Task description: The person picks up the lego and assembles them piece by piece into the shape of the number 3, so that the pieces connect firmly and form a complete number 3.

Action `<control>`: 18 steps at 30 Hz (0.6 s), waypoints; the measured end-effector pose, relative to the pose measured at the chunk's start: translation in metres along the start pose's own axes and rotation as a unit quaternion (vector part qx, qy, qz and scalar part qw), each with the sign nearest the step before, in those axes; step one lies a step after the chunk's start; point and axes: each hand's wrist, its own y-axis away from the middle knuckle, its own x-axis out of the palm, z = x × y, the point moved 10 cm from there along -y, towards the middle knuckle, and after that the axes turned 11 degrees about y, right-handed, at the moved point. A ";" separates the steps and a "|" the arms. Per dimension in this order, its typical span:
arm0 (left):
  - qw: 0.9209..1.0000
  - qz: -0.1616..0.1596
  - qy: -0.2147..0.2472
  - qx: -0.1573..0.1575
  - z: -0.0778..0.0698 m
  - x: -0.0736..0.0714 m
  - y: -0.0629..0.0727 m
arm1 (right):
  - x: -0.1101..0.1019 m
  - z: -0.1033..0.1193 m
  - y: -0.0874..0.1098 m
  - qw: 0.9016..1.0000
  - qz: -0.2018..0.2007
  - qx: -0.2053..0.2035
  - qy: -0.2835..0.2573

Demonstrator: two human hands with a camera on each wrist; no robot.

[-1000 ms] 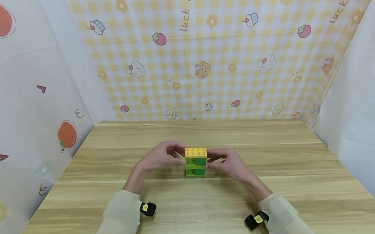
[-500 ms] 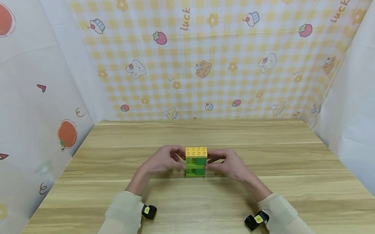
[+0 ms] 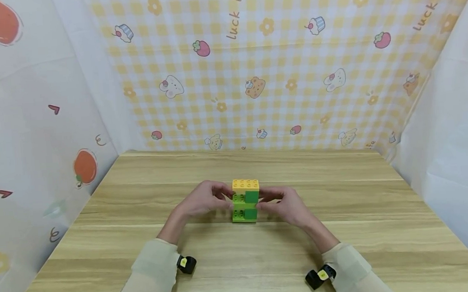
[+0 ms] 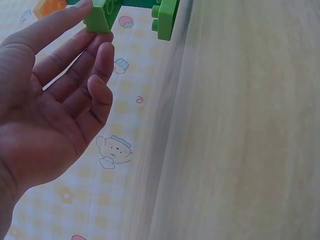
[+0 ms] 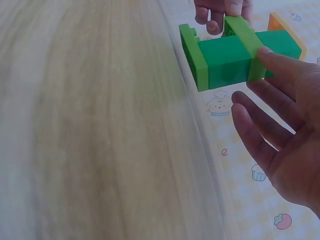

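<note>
A small stack of toy building bricks stands mid-table: a light green bottom plate (image 5: 201, 70), a dark green brick (image 5: 227, 62) on its right part, another light green plate (image 5: 245, 40), a second dark green brick (image 3: 252, 196), and a yellow plate (image 3: 245, 184) on top. My left hand (image 3: 205, 198) pinches the middle light green plate's left end between thumb and fingers. On the opposite side, my right hand (image 3: 284, 204) holds that plate's right end, thumb in front and fingers behind. The studs on both light green plates show at the left.
The wood-grain table (image 3: 234, 272) extends around the stack. Behind it hangs a yellow checked cloth (image 3: 232, 114), with a white patterned cloth (image 3: 32, 115) at left and a pale sheet (image 3: 453, 139) at right. Black wrist cameras (image 3: 186, 263) sit by both cuffs.
The stack's top has shifted slightly up and back in the head view, showing more of its front side. My left hand has come down a little; my right hand stays almost still.
</note>
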 end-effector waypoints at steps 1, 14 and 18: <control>1.000 -0.001 0.001 0.000 0.000 0.000 0.000 | 0.000 -0.001 0.000 1.000 -0.002 0.004 -0.003; 0.999 -0.033 0.009 0.002 -0.006 -0.003 0.000 | -0.001 -0.009 -0.002 0.994 -0.020 0.047 -0.094; 0.999 -0.043 0.013 0.003 -0.007 -0.004 0.000 | -0.001 -0.006 -0.002 0.993 -0.029 0.043 -0.109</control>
